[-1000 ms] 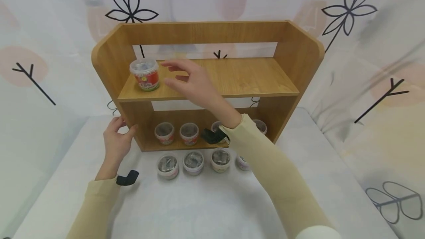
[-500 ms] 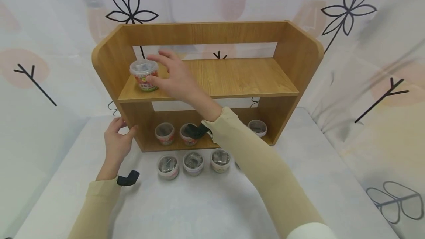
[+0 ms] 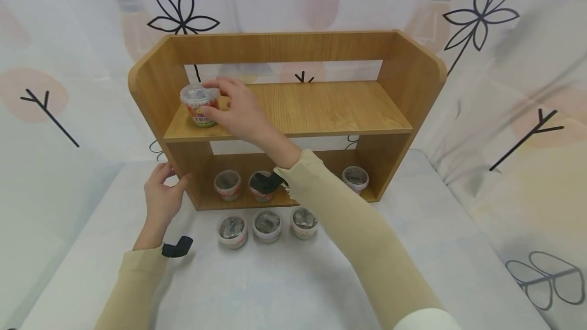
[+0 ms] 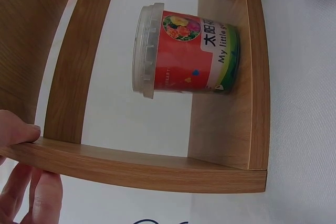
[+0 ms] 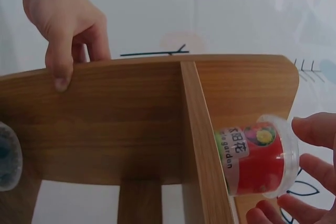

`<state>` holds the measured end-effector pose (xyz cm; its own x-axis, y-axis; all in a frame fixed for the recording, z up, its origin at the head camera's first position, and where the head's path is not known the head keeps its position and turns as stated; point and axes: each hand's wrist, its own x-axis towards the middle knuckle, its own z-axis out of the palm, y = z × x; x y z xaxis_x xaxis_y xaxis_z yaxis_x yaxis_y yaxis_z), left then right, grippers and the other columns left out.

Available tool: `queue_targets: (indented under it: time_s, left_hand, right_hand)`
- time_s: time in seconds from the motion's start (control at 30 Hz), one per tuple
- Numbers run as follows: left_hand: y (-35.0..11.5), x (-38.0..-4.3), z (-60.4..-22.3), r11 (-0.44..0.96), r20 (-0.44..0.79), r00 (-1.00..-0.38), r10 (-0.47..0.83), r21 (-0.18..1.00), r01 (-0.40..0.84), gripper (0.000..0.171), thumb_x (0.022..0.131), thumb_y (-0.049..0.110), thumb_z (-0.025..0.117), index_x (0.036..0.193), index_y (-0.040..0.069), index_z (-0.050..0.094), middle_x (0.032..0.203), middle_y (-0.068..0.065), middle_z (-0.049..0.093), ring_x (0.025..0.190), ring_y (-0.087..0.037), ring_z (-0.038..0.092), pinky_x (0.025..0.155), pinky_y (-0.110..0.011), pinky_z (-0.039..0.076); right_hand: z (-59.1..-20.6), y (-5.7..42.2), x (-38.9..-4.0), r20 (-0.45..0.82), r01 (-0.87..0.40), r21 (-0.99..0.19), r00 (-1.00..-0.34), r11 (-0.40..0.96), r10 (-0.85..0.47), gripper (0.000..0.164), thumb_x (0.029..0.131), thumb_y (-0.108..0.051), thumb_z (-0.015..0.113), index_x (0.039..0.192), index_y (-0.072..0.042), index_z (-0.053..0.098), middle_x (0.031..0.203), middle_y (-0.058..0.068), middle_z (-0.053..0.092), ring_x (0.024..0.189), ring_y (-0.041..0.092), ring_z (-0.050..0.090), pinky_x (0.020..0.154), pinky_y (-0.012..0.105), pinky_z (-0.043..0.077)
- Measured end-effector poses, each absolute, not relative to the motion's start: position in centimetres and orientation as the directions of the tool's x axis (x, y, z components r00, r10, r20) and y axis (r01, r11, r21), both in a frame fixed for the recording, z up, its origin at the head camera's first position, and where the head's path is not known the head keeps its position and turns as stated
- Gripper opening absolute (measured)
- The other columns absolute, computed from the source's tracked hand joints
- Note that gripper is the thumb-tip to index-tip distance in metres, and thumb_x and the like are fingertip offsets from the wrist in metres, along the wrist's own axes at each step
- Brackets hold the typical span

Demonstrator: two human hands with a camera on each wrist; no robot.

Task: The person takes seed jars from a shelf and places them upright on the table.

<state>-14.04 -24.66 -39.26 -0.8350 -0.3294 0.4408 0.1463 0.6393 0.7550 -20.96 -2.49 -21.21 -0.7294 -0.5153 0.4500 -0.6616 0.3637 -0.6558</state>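
Note:
On the upper board of a wooden shelf (image 3: 321, 108), at its left end, stands a red-labelled plastic cup (image 3: 198, 106) with a clear lid. My right hand (image 3: 243, 111) grips this cup near its lid, thumb in front and fingers behind. The right wrist view shows the thumb and fingertips at either side of the lid (image 5: 286, 156). With the thumb inside and fingers outside, my left hand (image 3: 162, 195) holds the edge of the shelf's left side panel (image 4: 131, 169).
Lidded cups stand on the lower board, such as one at the left (image 3: 227, 186) and one at the right (image 3: 355, 179). In front, a row of cups (image 3: 267, 226) sits on the white table (image 3: 257, 289). My right sleeve (image 3: 353, 228) covers part of both rows.
My right hand has moved left along the upper board to the cup, and its fingers have drawn in around the lid. The cup and my left hand have stayed in place.

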Motion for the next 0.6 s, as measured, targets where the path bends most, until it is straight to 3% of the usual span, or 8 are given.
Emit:
queue_targets:
  time_s: [0.2,0.37,0.6]
  left_hand:
    - [-24.73,-14.05,-39.42,0.636,0.439,-0.835,-0.332,0.758,0.146,0.041,0.096,0.015,0.064,0.136,0.008,0.061,0.126,-0.011,0.059,0.119,-0.028,0.055,0.089,-0.055,0.055]
    - [-24.71,-14.09,-39.43,0.635,0.434,-0.836,-0.336,0.759,0.139,0.041,0.096,0.016,0.064,0.136,0.009,0.061,0.127,-0.011,0.059,0.119,-0.028,0.055,0.089,-0.055,0.054]
    - [-24.69,-14.05,-39.46,0.640,0.435,-0.836,-0.333,0.756,0.138,0.041,0.096,0.016,0.064,0.137,0.009,0.060,0.127,-0.012,0.059,0.119,-0.028,0.055,0.089,-0.055,0.054]
  right_hand:
    - [-21.05,-2.92,-20.75,0.430,-0.656,-0.632,-0.740,0.413,-0.517,0.048,0.094,-0.030,0.070,0.139,-0.018,0.058,0.151,0.004,0.041,0.129,0.014,0.045,0.094,0.017,0.044]
    - [-21.14,-3.15,-20.73,0.420,-0.650,-0.621,-0.748,0.438,-0.514,0.045,0.094,-0.032,0.070,0.136,-0.018,0.061,0.154,0.006,0.039,0.134,0.017,0.042,0.098,0.021,0.042]
    - [-21.61,-3.38,-20.70,0.424,-0.623,-0.689,-0.761,0.370,-0.491,0.038,0.095,-0.028,0.069,0.130,-0.013,0.063,0.141,0.004,0.051,0.123,0.014,0.052,0.095,0.017,0.046]
